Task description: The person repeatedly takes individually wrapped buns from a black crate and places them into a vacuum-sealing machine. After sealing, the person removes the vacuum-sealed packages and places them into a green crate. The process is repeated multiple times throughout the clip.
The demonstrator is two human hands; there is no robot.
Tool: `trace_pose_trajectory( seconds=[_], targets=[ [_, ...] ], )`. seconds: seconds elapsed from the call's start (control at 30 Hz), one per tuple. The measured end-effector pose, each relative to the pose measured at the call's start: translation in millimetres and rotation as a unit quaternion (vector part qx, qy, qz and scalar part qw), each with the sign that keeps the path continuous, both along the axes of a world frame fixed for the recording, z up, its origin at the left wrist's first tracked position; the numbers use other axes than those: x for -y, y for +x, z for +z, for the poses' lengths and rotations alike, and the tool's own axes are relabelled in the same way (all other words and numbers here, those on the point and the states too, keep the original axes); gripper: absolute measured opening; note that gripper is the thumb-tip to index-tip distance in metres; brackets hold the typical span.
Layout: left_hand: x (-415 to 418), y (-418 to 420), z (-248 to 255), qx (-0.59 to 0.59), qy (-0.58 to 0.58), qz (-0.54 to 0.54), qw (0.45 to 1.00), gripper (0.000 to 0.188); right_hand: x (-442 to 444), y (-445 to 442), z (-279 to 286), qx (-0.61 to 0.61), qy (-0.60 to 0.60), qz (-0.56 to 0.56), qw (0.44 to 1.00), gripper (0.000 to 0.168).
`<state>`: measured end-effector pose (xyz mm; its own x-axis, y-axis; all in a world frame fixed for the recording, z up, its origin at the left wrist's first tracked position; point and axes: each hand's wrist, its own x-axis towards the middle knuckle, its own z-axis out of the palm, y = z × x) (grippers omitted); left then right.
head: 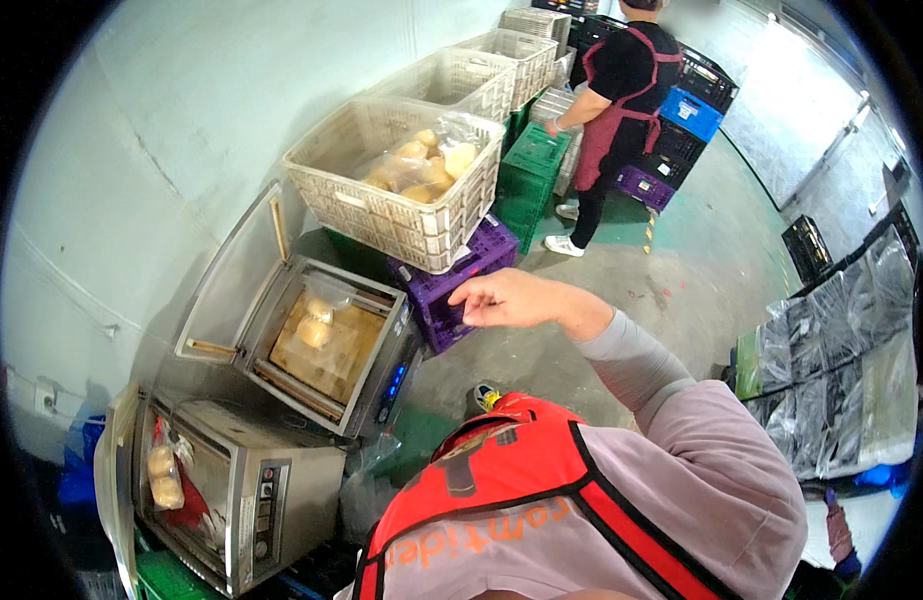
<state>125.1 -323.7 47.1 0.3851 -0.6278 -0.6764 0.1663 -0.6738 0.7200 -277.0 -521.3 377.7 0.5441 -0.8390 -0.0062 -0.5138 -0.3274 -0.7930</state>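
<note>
My right hand (499, 298) reaches out in front of me, fingers loosely bent, with nothing visible in it, over the floor near a purple crate (440, 296). My left hand is out of view. Left of my right hand, a vacuum chamber sealer (382, 358) stands with its clear lid (232, 277) raised. A clear bag of peeled potatoes (316, 322) lies in its chamber. Below it, a second sealer (260, 517) holds another bag of potatoes (165, 478), and its lid is also raised. A white plastic basket (401, 225) on the purple crate holds bagged potatoes (424, 169).
A person (619, 112) in a red apron stands beyond, beside a green crate (532, 180). More white baskets (454, 79) line the wall. Black, blue and purple crates (686, 112) are stacked behind the person. Plastic-covered black trays (829, 352) stand at the right.
</note>
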Motion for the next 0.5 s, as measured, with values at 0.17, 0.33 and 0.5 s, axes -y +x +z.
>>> trace_pose_trajectory(
  seconds=[0.17,0.33,0.5],
  targets=[
    [-15.2,9.9,-0.9,-0.002,0.006,0.022,1.000,0.043,0.1,41.1,-22.8,0.015,0.047,0.050,0.998,0.039],
    [-19.2,14.0,-4.2,-0.011,0.016,0.034,0.999,0.042,-6.1,71.1,-35.4,0.020,0.042,0.083,0.995,0.039],
    [-17.8,18.0,-4.7,-0.015,0.019,0.038,0.999,0.041,-20.2,98.1,-48.5,0.042,0.068,0.093,0.992,0.039]
  ],
)
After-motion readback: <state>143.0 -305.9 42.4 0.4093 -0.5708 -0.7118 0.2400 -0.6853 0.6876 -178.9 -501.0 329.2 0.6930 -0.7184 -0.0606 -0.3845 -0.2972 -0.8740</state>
